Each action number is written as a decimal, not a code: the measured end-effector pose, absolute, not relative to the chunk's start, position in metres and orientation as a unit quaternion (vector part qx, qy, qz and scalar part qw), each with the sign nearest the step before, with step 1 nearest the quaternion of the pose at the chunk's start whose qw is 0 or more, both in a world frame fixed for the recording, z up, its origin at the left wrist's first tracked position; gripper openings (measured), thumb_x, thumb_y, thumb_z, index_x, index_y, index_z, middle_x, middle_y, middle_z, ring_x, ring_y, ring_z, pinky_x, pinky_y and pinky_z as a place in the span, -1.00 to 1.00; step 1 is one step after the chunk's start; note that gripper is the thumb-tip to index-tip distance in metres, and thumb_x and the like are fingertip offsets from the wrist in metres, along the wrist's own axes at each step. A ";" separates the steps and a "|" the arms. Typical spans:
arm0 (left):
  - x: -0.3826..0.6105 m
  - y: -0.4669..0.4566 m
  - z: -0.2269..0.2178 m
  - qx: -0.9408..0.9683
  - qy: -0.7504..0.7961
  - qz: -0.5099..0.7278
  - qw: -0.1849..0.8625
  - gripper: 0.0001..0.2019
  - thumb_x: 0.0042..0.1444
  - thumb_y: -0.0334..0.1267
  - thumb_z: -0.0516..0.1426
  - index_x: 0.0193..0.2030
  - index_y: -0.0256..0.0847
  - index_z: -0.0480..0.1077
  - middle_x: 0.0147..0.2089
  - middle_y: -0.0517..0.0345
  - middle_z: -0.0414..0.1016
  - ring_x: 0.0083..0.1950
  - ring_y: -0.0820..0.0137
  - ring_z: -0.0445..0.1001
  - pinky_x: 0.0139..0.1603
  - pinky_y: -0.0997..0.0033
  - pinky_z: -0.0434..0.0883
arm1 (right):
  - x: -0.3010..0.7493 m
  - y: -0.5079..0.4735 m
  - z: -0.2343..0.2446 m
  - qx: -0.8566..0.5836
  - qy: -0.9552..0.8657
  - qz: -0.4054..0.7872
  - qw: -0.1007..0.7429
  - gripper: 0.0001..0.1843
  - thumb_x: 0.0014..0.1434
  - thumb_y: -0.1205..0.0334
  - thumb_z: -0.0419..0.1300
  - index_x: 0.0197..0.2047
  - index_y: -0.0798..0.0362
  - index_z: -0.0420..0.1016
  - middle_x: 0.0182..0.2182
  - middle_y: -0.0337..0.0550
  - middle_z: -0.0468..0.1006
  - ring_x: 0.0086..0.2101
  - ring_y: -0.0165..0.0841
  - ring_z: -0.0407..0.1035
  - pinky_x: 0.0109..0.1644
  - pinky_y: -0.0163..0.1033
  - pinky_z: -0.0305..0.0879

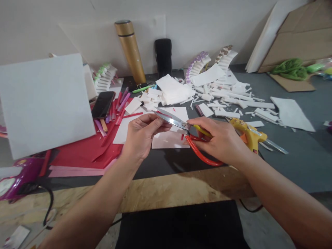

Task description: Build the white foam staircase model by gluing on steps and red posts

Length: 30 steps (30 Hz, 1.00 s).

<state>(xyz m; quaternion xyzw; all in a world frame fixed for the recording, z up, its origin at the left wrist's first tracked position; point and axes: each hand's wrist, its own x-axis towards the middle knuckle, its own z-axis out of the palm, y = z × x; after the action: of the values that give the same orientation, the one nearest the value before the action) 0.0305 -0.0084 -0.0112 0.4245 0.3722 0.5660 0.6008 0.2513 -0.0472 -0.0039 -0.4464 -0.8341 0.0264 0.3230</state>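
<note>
On the desk (298, 162): scissors (181, 124)

Beside the big red paper (85, 148), my right hand (220, 140) grips the scissors by their red and yellow handles, blades apart. My left hand (141, 135) is pinched shut at the blade tips; I cannot tell if it holds anything.

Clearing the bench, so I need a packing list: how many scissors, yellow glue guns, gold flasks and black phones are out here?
Scissors: 1, held in the right hand
Yellow glue gun: 1
Gold flask: 1
Black phone: 1
Total: 4
</note>
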 end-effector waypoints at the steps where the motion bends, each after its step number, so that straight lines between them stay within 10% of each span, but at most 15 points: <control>1: 0.030 -0.008 -0.011 0.426 0.373 0.564 0.600 -0.88 -0.06 -0.34 0.38 -0.38 -0.33 0.61 -0.43 0.11 0.64 -0.39 0.42 0.62 -0.21 0.44 0.61 | 0.251 -0.047 -0.004 -0.448 -0.834 0.025 0.321 -0.69 0.24 0.12 0.31 0.00 0.08 0.50 -0.36 -0.20 0.58 -0.47 -0.41 0.39 -0.37 -0.31 0.24; 30: 0.030 -0.008 -0.010 0.440 0.382 0.556 0.593 -0.81 -0.10 -0.27 0.42 -0.36 -0.31 0.59 -0.43 0.10 0.64 -0.39 0.40 0.62 -0.19 0.38 0.61 | 0.253 -0.049 -0.006 -0.459 -0.830 0.012 0.316 -0.69 0.26 0.06 0.27 -0.02 0.08 0.53 -0.45 -0.22 0.56 -0.52 -0.42 0.36 -0.42 -0.30 0.20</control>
<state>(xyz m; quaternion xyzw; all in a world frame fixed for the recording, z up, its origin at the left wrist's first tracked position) 0.0300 -0.0078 -0.0100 0.4403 0.3815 0.5557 0.5931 0.2528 -0.0486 -0.0057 -0.4592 -0.8301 0.0122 0.3161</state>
